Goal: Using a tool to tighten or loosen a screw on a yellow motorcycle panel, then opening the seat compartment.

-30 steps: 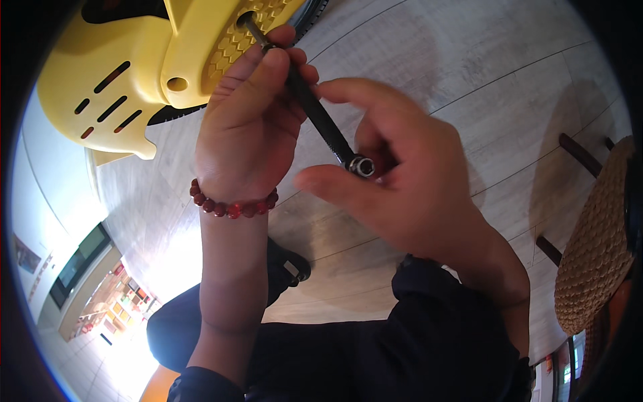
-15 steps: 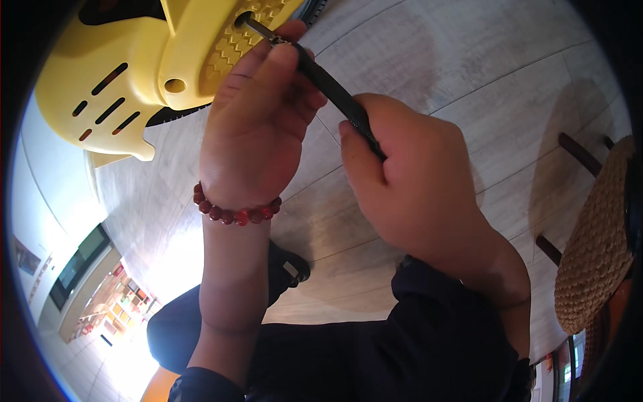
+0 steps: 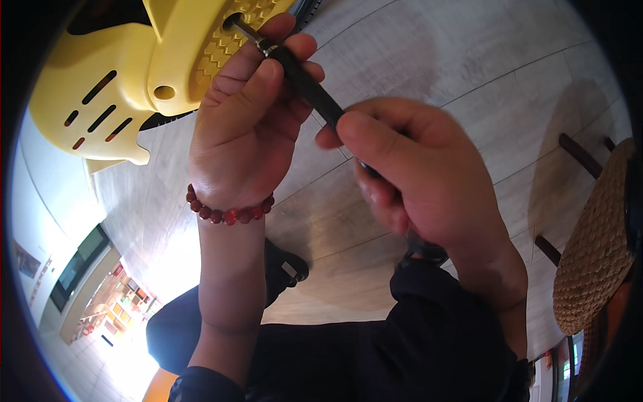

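From where I stand, the long black-handled tool with a silver metal shaft [image 3: 311, 90] slants up and leftward from the right hand [image 3: 423, 155], gripping its lower end, past the nearer left hand [image 3: 242, 127], curled round its upper part, to the dark round hole [image 3: 232, 18] in the yellow moulded-plastic body [image 3: 175, 60].

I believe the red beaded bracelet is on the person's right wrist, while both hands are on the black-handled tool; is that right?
Not quite: the head view shows the red beaded bracelet on the wrist of the left hand, not the right hand. Both hands are indeed on the black-handled tool.
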Motion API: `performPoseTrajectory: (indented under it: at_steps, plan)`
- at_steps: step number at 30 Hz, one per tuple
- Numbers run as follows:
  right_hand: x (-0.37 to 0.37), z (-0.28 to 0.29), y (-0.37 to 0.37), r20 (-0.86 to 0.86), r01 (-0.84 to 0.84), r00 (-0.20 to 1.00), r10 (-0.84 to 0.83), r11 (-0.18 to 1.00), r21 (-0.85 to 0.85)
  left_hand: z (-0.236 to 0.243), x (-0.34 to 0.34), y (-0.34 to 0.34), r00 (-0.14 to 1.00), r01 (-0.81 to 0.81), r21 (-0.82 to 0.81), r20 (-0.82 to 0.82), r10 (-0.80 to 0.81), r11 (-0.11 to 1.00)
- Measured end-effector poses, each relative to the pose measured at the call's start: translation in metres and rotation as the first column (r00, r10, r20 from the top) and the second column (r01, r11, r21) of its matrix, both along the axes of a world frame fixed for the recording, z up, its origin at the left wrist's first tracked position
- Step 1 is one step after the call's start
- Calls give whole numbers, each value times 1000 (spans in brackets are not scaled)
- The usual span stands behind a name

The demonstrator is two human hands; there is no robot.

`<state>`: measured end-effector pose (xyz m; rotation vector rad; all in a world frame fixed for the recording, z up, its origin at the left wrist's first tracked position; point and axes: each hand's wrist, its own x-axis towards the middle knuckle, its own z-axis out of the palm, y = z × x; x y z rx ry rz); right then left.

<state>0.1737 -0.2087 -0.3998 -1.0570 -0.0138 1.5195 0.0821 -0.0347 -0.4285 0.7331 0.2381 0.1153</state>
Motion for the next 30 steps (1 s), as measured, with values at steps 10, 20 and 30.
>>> performPoseTrajectory:
  at_steps: [10, 20, 30]
  plan:
    - [-17, -10, -2, 731, 60, 613, -299, 940, 335, 6, 4, -8, 990, -104, 20, -89, 105, 994]
    - [-20, -18, 6, 764, 111, 623, -166, 986, 124, 8, 7, -8, 981, -47, 110, -180, 66, 993]
    - [-17, -12, 5, 327, 319, 881, -341, 940, 121, 6, -3, -5, 982, -96, 21, -163, 98, 995]
